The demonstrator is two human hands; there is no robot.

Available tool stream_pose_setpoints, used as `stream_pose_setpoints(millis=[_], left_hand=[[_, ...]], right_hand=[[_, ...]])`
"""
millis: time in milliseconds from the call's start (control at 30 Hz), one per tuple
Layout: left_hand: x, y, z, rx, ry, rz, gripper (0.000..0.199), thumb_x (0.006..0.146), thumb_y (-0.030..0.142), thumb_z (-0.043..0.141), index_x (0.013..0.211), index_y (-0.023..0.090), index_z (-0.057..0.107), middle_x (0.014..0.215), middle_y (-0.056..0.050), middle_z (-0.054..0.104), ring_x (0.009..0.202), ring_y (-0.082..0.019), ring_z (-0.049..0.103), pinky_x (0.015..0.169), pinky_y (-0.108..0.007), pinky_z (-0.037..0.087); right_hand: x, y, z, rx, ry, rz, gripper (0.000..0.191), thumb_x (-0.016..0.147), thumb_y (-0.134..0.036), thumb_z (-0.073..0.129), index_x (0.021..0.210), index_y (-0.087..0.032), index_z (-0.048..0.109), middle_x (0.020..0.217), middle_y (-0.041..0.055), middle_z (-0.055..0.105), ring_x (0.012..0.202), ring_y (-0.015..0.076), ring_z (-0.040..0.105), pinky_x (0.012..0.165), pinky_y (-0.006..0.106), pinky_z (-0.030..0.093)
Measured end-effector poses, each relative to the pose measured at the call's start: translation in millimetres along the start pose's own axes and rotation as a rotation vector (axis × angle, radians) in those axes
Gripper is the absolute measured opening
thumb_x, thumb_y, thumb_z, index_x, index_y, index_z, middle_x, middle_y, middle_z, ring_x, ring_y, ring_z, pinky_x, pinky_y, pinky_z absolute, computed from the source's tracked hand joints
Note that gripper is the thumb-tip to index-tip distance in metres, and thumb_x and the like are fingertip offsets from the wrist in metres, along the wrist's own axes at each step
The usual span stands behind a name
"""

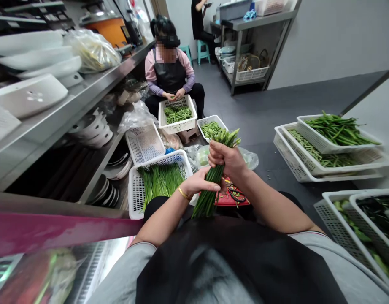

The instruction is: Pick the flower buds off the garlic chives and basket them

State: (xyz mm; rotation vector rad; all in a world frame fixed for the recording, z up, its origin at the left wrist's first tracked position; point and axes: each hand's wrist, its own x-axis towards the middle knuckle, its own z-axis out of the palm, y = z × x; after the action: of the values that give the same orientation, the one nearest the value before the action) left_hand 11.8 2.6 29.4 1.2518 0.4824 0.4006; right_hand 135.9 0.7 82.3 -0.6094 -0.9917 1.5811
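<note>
A thick bunch of flowering chives (210,192) is held upright and slightly tilted in front of my lap, its pale buds at the top. My right hand (224,157) wraps round the bunch just below the buds. Lower down, my left hand (201,183) grips the stems, thumb across them; a gold bracelet circles that wrist. Beneath my hands is a red surface (224,200) strewn with green scraps, with black-handled scissors (237,195) lying on it. To the left, more long green stems (161,181) fill a white basket (134,198).
Ahead, a seated co-worker (171,67) handles green pods over a white basket (178,126). Baskets of beans and peppers (336,126) are stacked at the right. A steel shelf (96,93) with white dishes runs along the left. Plastic bags (249,158) lie on the floor beyond my hands.
</note>
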Motion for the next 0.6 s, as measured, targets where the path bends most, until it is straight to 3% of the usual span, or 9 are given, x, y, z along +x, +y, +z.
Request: stream_pose_setpoints(millis=[100, 167, 233, 300, 367, 433, 500, 533, 600], left_hand=[[5, 6, 1.8, 0.009, 0.112, 0.098, 0.050, 0.054, 0.050, 0.086, 0.069, 0.014, 0.054, 0.049, 0.001, 0.058, 0.042, -0.011, 0.054, 0.046, -0.025, 0.043], [5, 8, 0.5, -0.002, 0.159, 0.133, 0.044, 0.062, 0.046, 0.082, 0.067, 0.016, 0.050, 0.042, 0.007, 0.048, 0.036, -0.007, 0.044, 0.042, -0.022, 0.036], [0, 11, -6.2, -0.040, 0.194, 0.161, 0.040, 0.068, 0.043, 0.079, 0.069, 0.017, 0.049, 0.042, 0.009, 0.043, 0.035, -0.005, 0.040, 0.041, -0.021, 0.033], [-8, 14, -16.5, -0.100, 0.231, 0.161, 0.040, 0.069, 0.043, 0.078, 0.071, 0.017, 0.048, 0.043, 0.010, 0.041, 0.036, -0.004, 0.038, 0.040, -0.020, 0.031], [-13, 14, -25.6, -0.144, 0.235, 0.131, 0.041, 0.068, 0.043, 0.079, 0.070, 0.017, 0.047, 0.044, 0.010, 0.041, 0.036, -0.004, 0.037, 0.040, -0.019, 0.031], [-13, 12, -29.1, -0.152, 0.195, 0.093, 0.041, 0.067, 0.042, 0.079, 0.070, 0.017, 0.047, 0.045, 0.009, 0.044, 0.037, -0.005, 0.039, 0.041, -0.020, 0.033], [-8, 8, -26.3, -0.145, 0.146, 0.074, 0.042, 0.065, 0.042, 0.080, 0.070, 0.017, 0.048, 0.046, 0.008, 0.046, 0.037, -0.005, 0.042, 0.042, -0.021, 0.035], [-5, 7, -23.3, -0.144, 0.127, 0.069, 0.042, 0.065, 0.042, 0.080, 0.070, 0.016, 0.048, 0.046, 0.008, 0.046, 0.037, -0.006, 0.043, 0.042, -0.021, 0.036], [1, 5, -16.0, -0.137, 0.097, 0.061, 0.041, 0.064, 0.043, 0.080, 0.068, 0.016, 0.049, 0.045, 0.007, 0.047, 0.038, -0.007, 0.044, 0.044, -0.022, 0.037]], right_hand=[[10, -7, 7, -0.238, -0.051, -0.072, 0.050, 0.071, -0.053, 0.074, 0.056, -0.021, 0.039, 0.046, -0.0092, 0.031, 0.042, 0.0047, 0.030, 0.040, 0.021, 0.031], [15, -12, -4, -0.408, -0.125, -0.114, 0.042, 0.068, -0.053, 0.076, 0.067, -0.020, 0.052, 0.056, -0.0050, 0.048, 0.054, 0.0085, 0.048, 0.051, 0.023, 0.044], [13, -12, -33, -0.494, -0.140, -0.147, 0.050, 0.065, -0.060, 0.075, 0.091, -0.020, 0.060, 0.083, 0.0013, 0.064, 0.083, 0.0160, 0.063, 0.072, 0.030, 0.054], [2, -8, -73, -0.538, -0.021, -0.149, 0.068, 0.066, -0.072, 0.066, 0.113, -0.023, 0.058, 0.114, 0.0066, 0.064, 0.110, 0.0236, 0.061, 0.092, 0.040, 0.052], [-9, -4, -107, -0.659, 0.151, -0.074, 0.079, 0.067, -0.079, 0.059, 0.124, -0.024, 0.054, 0.126, 0.0103, 0.061, 0.119, 0.0289, 0.058, 0.100, 0.049, 0.047], [-11, -12, -122, -0.781, 0.154, -0.099, 0.083, 0.072, -0.081, 0.053, 0.131, -0.023, 0.052, 0.135, 0.0125, 0.057, 0.128, 0.0309, 0.052, 0.109, 0.052, 0.039], [1, -35, -111, -0.836, 0.047, -0.271, 0.081, 0.079, -0.079, 0.045, 0.139, -0.025, 0.047, 0.147, 0.0091, 0.048, 0.140, 0.0277, 0.040, 0.117, 0.048, 0.029], [11, -51, -97, -0.842, -0.006, -0.370, 0.079, 0.083, -0.077, 0.038, 0.143, -0.025, 0.043, 0.151, 0.0060, 0.044, 0.144, 0.0252, 0.033, 0.120, 0.045, 0.025], [34, -81, -64, -0.924, -0.184, -0.413, 0.072, 0.092, -0.070, 0.027, 0.146, -0.025, 0.041, 0.153, 0.0018, 0.042, 0.146, 0.0213, 0.028, 0.121, 0.041, 0.022]])
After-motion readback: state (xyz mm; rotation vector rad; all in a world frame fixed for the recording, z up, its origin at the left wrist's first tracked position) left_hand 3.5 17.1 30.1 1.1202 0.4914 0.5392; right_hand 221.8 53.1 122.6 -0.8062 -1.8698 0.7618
